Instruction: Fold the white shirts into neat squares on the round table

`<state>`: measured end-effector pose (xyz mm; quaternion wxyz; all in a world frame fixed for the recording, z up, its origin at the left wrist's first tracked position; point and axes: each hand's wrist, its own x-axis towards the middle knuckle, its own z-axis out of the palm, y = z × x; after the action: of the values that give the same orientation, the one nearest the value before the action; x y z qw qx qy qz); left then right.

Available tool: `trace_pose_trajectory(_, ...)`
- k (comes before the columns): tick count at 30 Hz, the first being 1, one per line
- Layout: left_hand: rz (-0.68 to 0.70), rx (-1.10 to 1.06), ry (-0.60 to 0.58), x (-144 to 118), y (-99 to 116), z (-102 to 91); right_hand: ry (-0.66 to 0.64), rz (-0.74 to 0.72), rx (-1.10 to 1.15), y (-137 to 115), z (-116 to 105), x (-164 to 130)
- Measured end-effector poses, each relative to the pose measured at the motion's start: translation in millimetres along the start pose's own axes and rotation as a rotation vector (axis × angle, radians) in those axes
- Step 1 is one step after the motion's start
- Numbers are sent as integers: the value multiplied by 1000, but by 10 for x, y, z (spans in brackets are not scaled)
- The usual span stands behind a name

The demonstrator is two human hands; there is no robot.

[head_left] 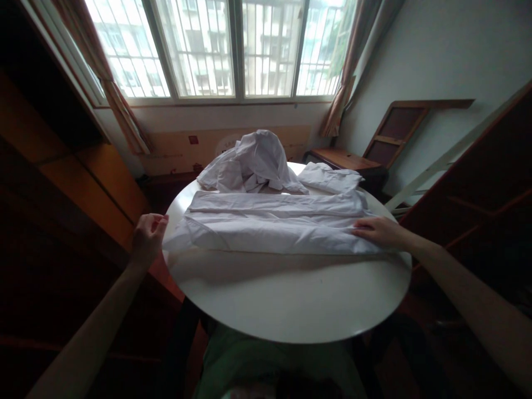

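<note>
A long, folded white cloth garment point(266, 224), perhaps a shirt, lies crosswise on a round white table point(291, 299). My left hand point(149, 238) is at the table's left rim, by the garment's thin left end. Its fingers are curled in a pinch; whether cloth is between them is too unclear to see. My right hand point(376, 231) rests on the garment's right end with fingers stretched over the fabric. Behind the garment rises a crumpled heap of white cloth point(261, 158). A smaller folded white cloth point(331, 177) lies to its right.
Beyond the table stand a long cardboard box point(174, 148) and a barred window point(203, 50) with curtains. A wooden chair or stand point(344, 159) is at the back right. Orange-brown cabinets point(100, 183) flank the left; dark wooden furniture point(477, 188) is on the right.
</note>
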<state>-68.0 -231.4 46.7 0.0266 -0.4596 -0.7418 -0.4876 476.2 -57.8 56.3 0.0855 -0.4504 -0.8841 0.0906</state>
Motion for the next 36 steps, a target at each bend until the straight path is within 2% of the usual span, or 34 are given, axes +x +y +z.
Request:
trace_pose_trajectory(1, 83, 68, 66, -71, 59, -63, 32, -19, -1, -7, 7, -23)
trace_pose_trajectory(3, 213, 151, 94, -168, 188, -149, 76, -50, -2, -24, 4, -58)
trace_pose_trajectory(6, 261, 204, 9, -129, 284, -118, 94, -48, 18, -35, -11, -80)
trace_pose_trajectory(8, 159, 196, -136, 4, 253, -9, 93, -29, 27, -41, -18, -87)
trace_pose_trajectory(11, -86, 79, -456, 222, 162, 182, 94, -40, 53, -74, -43, -107)
trace_pose_trajectory(13, -200, -38, -570, 305, 143, 263, 38, -79, 127, -107, -89, -140)
trace_pose_trajectory(15, -229, -197, -566, 318, 175, 273, -68, -117, 243, -123, -171, -206)
trace_pose_trajectory(17, -198, -372, -512, 278, 241, 203, -175, -122, 334, -110, -290, -311)
trace_pose_trajectory(19, -123, -499, -452, 208, 314, 65, -272, -106, 359, -98, -433, -441)
trace_pose_trajectory(21, -20, -515, -388, 115, 379, -111, -304, -130, 340, -167, -570, -562)
trace_pose_trajectory(22, 41, -492, -349, 59, 409, -200, -275, -161, 321, -264, -622, -608)
trace_pose_trajectory(24, 154, -420, -258, -76, 476, -354, -105, -239, 270, -623, -663, -654)
trace_pose_trajectory(26, 238, -359, -152, -235, 563, -460, 71, -295, 200, -1193, -600, -629)
trace_pose_trajectory(28, 303, -339, -64, -388, 668, -513, 188, -418, 151, -1871, -443, -529)
trace_pose_trajectory(30, 376, -311, -1, -500, 766, -527, 220, -561, 106, -2504, -240, -363)
trace_pose_trajectory(32, 437, -265, 46, -555, 825, -516, 198, -640, 34, -2966, -54, -155)
trace_pose_trajectory(34, 448, -235, 72, -566, 817, -486, 111, -660, -45, -3213, 60, 65)
trace_pose_trajectory(36, 435, -217, 159, -572, 734, -438, 59, -639, -81, -3283, 81, 271)
